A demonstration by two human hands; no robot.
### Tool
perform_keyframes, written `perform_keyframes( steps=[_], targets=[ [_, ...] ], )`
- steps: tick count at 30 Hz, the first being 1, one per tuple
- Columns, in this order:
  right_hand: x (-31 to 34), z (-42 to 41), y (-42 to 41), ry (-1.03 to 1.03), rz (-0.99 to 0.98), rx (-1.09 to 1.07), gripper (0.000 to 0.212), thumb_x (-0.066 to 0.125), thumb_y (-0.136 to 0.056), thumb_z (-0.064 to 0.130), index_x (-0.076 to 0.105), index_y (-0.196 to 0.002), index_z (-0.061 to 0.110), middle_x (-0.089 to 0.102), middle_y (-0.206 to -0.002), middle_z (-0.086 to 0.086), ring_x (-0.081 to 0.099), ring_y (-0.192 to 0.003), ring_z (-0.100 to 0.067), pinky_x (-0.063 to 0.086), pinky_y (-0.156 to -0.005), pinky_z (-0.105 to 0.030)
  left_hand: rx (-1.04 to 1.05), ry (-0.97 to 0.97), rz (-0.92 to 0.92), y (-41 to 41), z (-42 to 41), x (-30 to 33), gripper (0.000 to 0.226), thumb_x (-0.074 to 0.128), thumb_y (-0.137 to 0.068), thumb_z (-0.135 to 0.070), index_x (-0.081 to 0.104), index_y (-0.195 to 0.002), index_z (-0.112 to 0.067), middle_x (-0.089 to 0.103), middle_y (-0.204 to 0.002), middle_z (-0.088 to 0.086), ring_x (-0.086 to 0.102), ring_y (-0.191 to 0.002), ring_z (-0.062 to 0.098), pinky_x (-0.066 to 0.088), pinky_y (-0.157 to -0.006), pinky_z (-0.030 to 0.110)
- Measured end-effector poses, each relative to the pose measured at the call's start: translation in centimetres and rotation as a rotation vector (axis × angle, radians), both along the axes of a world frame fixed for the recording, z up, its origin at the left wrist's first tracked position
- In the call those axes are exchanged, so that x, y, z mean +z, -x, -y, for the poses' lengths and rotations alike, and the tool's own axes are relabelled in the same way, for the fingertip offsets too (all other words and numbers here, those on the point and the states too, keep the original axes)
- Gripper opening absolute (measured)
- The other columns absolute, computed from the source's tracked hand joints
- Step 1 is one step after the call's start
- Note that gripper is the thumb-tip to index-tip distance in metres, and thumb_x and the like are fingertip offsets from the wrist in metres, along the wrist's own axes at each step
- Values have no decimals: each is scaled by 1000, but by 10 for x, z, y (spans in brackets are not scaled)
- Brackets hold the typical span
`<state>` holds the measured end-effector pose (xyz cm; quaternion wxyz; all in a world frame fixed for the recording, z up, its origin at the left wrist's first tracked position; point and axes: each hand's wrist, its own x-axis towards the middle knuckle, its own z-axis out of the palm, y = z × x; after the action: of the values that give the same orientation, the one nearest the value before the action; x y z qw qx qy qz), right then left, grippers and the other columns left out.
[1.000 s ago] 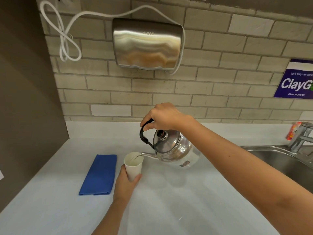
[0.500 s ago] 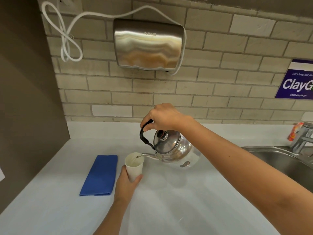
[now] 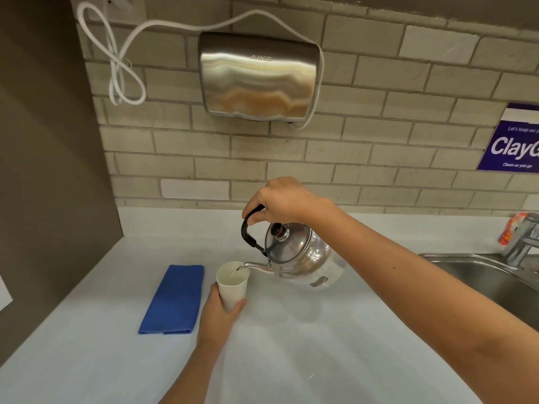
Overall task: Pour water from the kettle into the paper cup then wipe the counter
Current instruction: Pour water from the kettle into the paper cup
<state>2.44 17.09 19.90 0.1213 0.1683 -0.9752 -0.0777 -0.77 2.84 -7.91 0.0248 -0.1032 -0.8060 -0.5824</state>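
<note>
Kettle (image 3: pixel 294 252), unmarked steel, handle clasped by right hand (image 3: pixel 281 199); spout over plain paper cup (image 3: pixel 232 284), gripped by left hand (image 3: pixel 217 314); behind: "AIKE" dryer (image 3: pixel 258 75), "Clay" sign (image 3: pixel 513 141)

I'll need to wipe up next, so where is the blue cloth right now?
In the head view, the blue cloth lies folded flat on the white counter, just left of the paper cup held by the left hand.
</note>
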Motion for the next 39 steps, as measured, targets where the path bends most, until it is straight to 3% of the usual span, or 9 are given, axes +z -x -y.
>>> perform_keyframes(
  steps=[10, 16, 24, 39],
  targets=[
    [2, 0, 3, -7, 7, 2, 24, 60, -83, 45, 66, -106, 38, 73, -96, 10, 55, -74, -11, 30, -49, -22, -3, -5, 0, 1, 0, 0, 71, 77, -71, -30, 39, -129, -17, 58, -123, 8, 55, -107, 26, 50, -90, 40],
    [2, 0, 3, -21, -8, 7, 23, 61, -83, 45, 66, -104, 38, 73, -93, 10, 46, -68, -7, 25, -47, -23, 0, 2, -1, 1, 0, 0, 70, 78, -70, -31, 39, -128, -18, 58, -121, 7, 54, -101, 20, 48, -84, 34],
    [3, 1, 3, -16, -12, 10, 23, 61, -83, 45, 67, -104, 38, 73, -92, 10, 47, -67, -6, 26, -47, -23, 11, -4, 7, 2, 0, 0, 66, 79, -69, -29, 42, -122, -17, 61, -113, 7, 58, -98, 25, 51, -81, 38],
    [5, 5, 2, -45, -4, 9, 24, 60, -84, 45, 66, -106, 37, 73, -95, 10, 47, -67, -7, 26, -47, -23, 5, -2, 8, 1, 0, 1, 68, 78, -70, -28, 41, -125, -17, 59, -119, 9, 56, -102, 25, 50, -86, 38]
  ],
)
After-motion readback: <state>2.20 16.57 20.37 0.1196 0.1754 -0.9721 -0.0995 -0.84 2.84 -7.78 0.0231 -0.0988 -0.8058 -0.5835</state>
